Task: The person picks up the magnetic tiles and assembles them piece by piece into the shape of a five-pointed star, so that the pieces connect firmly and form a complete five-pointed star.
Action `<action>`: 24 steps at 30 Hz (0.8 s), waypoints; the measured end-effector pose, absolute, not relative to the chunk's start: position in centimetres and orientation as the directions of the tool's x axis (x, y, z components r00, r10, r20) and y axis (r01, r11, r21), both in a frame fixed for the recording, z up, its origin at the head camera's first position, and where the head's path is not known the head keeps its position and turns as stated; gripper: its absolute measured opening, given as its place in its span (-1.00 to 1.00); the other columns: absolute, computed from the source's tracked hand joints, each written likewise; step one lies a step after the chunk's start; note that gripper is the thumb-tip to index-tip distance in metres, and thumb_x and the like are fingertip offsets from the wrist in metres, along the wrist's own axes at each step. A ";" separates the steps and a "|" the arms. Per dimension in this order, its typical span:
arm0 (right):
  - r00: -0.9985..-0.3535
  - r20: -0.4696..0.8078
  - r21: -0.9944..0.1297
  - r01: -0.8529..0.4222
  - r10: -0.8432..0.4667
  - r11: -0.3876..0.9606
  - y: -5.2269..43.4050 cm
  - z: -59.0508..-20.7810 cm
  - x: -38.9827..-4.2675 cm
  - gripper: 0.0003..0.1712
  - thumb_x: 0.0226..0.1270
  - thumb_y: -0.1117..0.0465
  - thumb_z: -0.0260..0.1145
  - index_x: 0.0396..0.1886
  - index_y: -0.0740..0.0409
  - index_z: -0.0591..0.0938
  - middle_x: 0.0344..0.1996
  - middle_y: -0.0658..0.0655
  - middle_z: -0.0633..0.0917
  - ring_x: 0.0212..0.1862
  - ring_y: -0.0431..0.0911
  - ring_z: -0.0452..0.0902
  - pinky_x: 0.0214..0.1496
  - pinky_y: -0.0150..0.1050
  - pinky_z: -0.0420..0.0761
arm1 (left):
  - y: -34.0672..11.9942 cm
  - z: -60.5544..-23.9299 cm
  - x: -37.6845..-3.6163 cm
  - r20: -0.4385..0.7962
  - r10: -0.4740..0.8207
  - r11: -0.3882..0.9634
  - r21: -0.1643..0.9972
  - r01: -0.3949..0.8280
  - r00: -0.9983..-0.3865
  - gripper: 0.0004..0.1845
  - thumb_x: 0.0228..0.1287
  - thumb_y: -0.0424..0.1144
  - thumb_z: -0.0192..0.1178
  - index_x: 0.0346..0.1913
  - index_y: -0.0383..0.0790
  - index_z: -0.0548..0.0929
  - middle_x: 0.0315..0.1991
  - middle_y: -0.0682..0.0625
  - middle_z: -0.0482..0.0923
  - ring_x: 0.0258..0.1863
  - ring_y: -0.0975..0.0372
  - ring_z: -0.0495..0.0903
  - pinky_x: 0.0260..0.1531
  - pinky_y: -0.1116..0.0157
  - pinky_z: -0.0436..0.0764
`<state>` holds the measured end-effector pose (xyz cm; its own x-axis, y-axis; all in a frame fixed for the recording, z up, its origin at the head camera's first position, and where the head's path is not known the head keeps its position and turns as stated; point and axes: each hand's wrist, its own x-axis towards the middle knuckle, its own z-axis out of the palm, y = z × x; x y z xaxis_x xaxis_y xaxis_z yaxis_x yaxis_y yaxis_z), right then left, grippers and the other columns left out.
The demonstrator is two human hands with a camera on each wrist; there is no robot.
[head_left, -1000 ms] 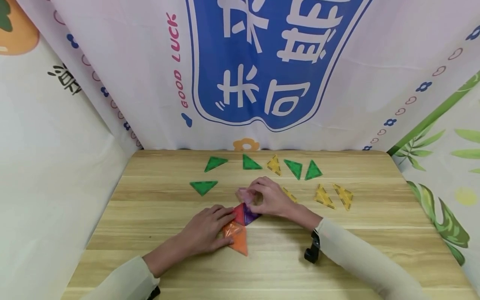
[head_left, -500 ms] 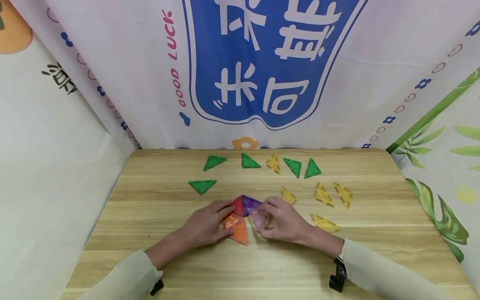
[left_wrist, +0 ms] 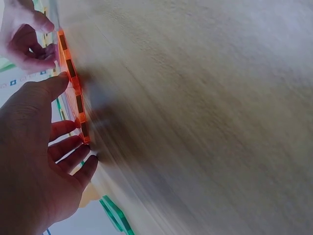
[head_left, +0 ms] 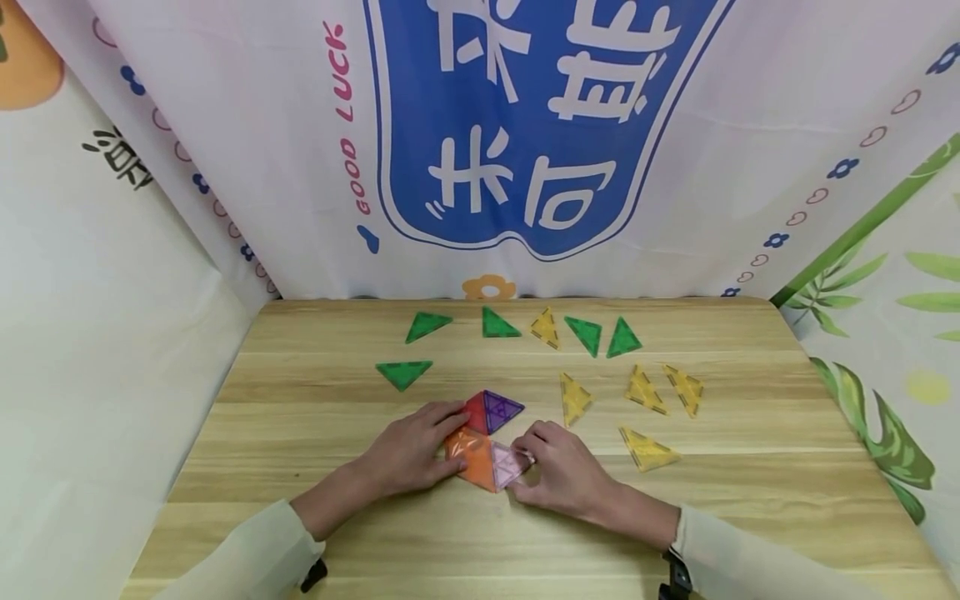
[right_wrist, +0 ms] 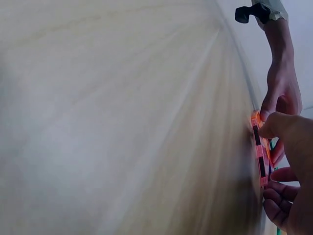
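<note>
The left hand (head_left: 408, 454) is laid flat, fingers straight, on the orange tile (head_left: 472, 461), while the pink tile (head_left: 507, 463) is pinched by the right hand (head_left: 558, 475) and pressed against the orange one's edge mid-table. Looks like the joining step, so next the pink edge probably needs lining up flush under the purple tile (head_left: 500, 409).

Right hand (right_wrist: 288, 166) fingers (right_wrist: 274, 128) pinch the pink tile (right_wrist: 260, 159) against the table (right_wrist: 122, 117).
</note>
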<state>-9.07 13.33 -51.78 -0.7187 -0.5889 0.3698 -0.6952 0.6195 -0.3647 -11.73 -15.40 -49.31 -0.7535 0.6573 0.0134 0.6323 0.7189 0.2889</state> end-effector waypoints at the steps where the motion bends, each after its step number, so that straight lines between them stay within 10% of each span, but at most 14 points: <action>1: -0.716 0.370 -0.361 -0.698 -0.591 0.619 13.3 -51.8 -9.1 -0.57 -0.09 0.01 0.70 -0.25 0.10 0.76 -0.30 -0.02 0.67 -0.25 -0.22 0.52 -0.20 -0.37 0.62 | -15.4 -49.3 -11.7 0.011 0.656 0.721 0.290 0.630 -0.755 -0.24 0.44 0.20 0.32 0.49 -0.24 0.53 0.50 -0.16 0.43 0.47 -0.01 0.45 0.32 0.00 0.59; 15: -0.707 0.291 -0.379 -0.704 -0.645 0.600 13.1 -50.7 -9.7 -0.52 0.02 -0.04 0.71 -0.17 0.14 0.79 -0.28 -0.02 0.68 -0.25 -0.24 0.51 -0.21 -0.41 0.61 | -15.6 -49.2 -11.4 -0.002 0.663 0.711 0.316 0.628 -0.749 -0.26 0.45 0.17 0.32 0.50 -0.20 0.52 0.52 -0.14 0.41 0.48 0.00 0.43 0.30 -0.01 0.60; 24: -0.692 0.231 -0.492 -0.690 -0.684 0.532 12.7 -48.4 -17.0 -0.57 0.30 0.11 0.59 0.07 0.23 0.77 -0.01 0.12 0.74 0.03 -0.04 0.67 0.09 -0.17 0.72 | -17.5 -49.4 -13.3 0.123 0.536 0.759 0.363 0.541 -0.835 -0.29 0.35 0.00 0.49 0.43 -0.29 0.56 0.43 -0.23 0.47 0.42 -0.10 0.48 0.26 -0.05 0.63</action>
